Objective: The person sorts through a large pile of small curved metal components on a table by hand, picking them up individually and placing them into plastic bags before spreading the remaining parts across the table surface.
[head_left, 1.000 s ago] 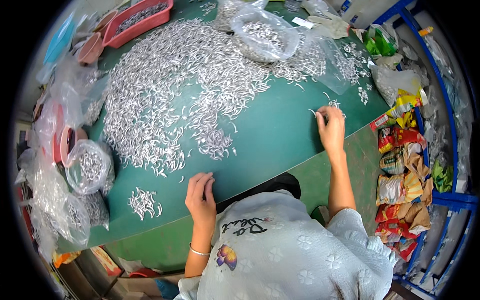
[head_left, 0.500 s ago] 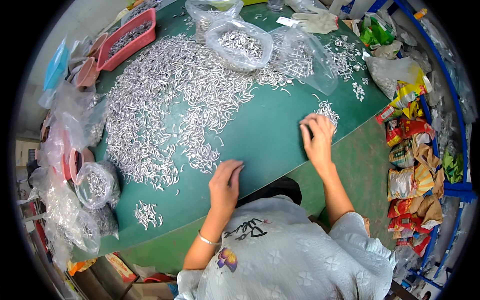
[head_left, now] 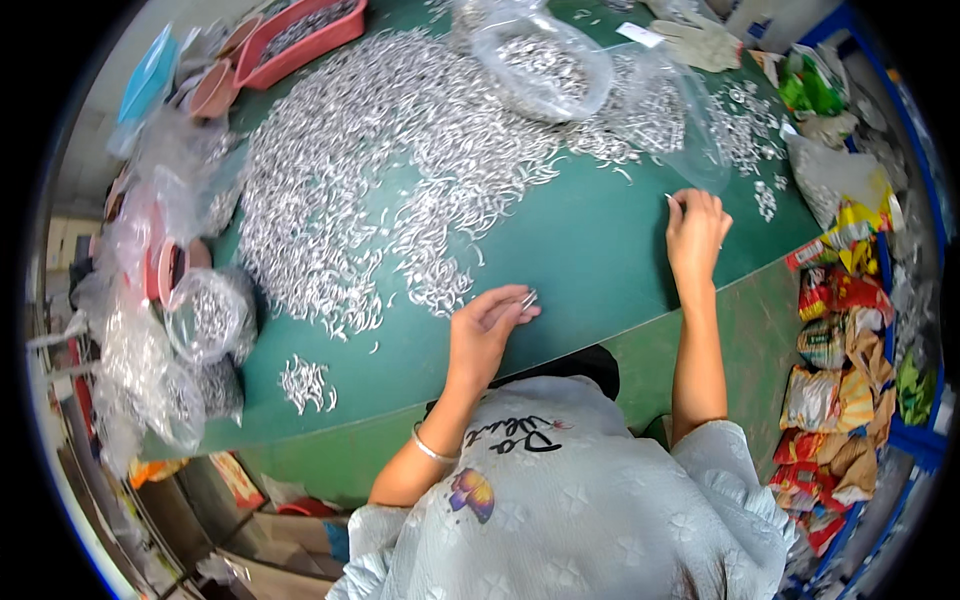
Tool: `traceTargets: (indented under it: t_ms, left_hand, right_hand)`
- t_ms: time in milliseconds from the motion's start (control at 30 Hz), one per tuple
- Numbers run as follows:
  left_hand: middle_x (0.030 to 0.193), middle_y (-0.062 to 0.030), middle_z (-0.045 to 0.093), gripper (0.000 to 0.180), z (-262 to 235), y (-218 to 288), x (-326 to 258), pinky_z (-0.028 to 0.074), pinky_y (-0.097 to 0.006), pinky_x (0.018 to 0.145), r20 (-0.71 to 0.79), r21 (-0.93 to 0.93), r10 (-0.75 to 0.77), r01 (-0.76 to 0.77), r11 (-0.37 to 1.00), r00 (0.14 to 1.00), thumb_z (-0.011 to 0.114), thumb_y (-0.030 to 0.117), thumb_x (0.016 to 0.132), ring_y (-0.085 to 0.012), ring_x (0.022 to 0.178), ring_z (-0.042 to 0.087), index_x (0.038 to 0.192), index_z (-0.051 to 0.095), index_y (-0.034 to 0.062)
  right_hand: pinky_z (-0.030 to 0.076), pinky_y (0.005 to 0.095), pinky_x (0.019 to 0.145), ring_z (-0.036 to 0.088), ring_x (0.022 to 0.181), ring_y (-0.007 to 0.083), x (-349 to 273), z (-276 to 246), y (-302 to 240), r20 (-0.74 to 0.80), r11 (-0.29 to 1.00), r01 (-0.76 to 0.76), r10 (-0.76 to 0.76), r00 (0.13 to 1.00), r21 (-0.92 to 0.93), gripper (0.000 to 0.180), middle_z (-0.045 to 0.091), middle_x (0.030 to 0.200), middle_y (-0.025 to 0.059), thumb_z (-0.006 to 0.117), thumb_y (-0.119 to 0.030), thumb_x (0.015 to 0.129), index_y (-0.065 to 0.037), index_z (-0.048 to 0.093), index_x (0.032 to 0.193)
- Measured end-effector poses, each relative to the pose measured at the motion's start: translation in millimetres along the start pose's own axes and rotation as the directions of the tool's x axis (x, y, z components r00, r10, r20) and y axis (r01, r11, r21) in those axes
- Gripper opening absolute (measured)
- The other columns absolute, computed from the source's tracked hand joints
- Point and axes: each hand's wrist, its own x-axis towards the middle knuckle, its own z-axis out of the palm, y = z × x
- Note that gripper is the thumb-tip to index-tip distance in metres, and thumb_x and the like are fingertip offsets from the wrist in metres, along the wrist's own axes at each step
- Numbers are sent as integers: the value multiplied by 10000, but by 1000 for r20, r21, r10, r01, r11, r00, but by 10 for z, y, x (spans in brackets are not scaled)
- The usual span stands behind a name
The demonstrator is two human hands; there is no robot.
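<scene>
My left hand (head_left: 484, 335) is over the near part of the green table (head_left: 590, 240), its thumb and fingers closed on a few small curved silver metal pieces (head_left: 529, 298). To the right, my right hand (head_left: 697, 240) has its fingers curled together, and a small silver tip (head_left: 670, 198) shows at the thumb. How many pieces it holds is hidden. A wide heap of the same curved pieces (head_left: 330, 170) spreads beyond my left hand. A small separate cluster (head_left: 305, 384) lies near the table's left front edge.
Clear plastic bags of metal pieces (head_left: 545, 75) stand at the back, beside a glove (head_left: 700, 45). At the left are a pink tray (head_left: 300, 45) and more filled bags (head_left: 210, 315). Colourful packets (head_left: 825, 400) line the blue rack on the right.
The whole view has shifted. My left hand has turned, and silver pieces now show at its fingertips. My right hand's fingers have drawn together; the small pile beside it no longer shows.
</scene>
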Motion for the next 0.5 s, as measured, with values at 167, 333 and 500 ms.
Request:
traceTargets:
  t_ms: [167,333,500]
  left_hand:
    - [1083,-166,673,242,22,-13,21,555,-316,899,12,-141,-62,63,988,998,576,-19,938,-237,972,688,1165,608,-97]
    - [1070,-167,675,236,87,-30,23,556,-309,899,29,-172,-115,118,978,993,590,-4,935,-228,963,689,1152,613,-93]
    - [1017,-159,687,212,127,-59,22,566,-299,872,28,-158,-162,164,974,986,586,9,943,-208,923,697,1124,621,-98]
  right_hand:
    - [376,418,837,547,938,285,-177,-310,7,60,996,-23,18,998,91,62,624,930,95,681,-84,826,-52,638,858]
    - [475,373,636,591,676,273,-302,-609,-43,274,849,-217,90,957,481,76,627,776,138,696,-48,820,4,649,850]
    - [475,353,624,567,667,245,-422,-553,122,134,887,-213,172,976,411,71,637,781,126,678,-24,834,8,654,893]
